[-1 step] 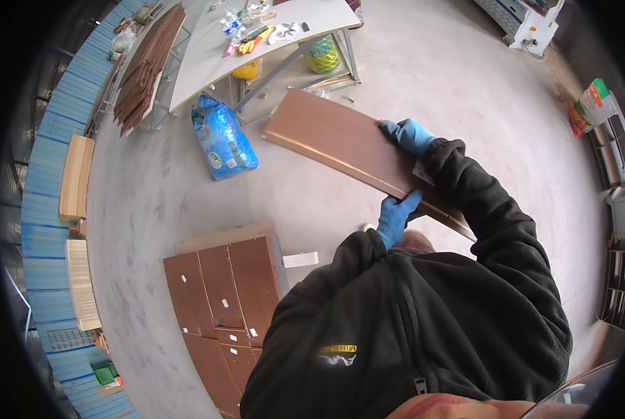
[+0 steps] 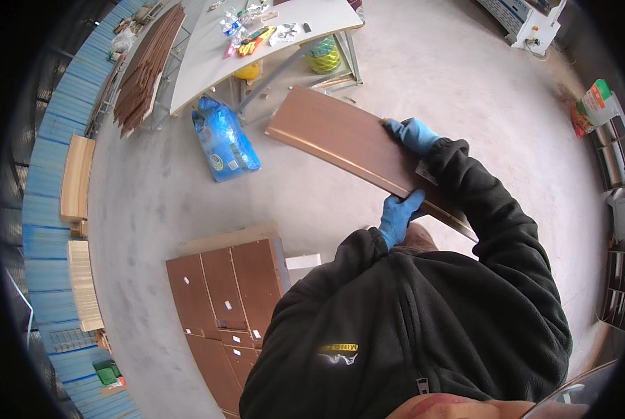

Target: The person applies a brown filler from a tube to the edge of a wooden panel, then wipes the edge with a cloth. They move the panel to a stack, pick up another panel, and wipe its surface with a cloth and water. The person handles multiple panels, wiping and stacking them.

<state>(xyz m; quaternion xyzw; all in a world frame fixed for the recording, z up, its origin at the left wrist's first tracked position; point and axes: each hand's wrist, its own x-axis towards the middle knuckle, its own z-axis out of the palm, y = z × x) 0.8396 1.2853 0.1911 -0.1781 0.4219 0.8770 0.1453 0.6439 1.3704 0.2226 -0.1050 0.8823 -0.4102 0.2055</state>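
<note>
A long brown panel (image 2: pixel 347 136) with a shiny front edge is held aslant in the air, its far end pointing up and left. My left hand (image 2: pixel 400 216), in a blue glove, grips the near long edge, thumb on top and fingers hidden underneath. At the opposite long edge my right hand (image 2: pixel 415 135), also blue-gloved, is closed around the panel. A white label on the panel shows beside my right sleeve, and that forearm covers part of the panel's near end.
Stacked brown cartons or panels (image 2: pixel 218 286) with small white labels lie on the floor at lower left. A blue plastic bag (image 2: pixel 227 146) stands near a white table (image 2: pixel 319 15) bearing gloves and bottles. Brown strips (image 2: pixel 148 73) lie farther left; shelves (image 2: pixel 619 286) line the right.
</note>
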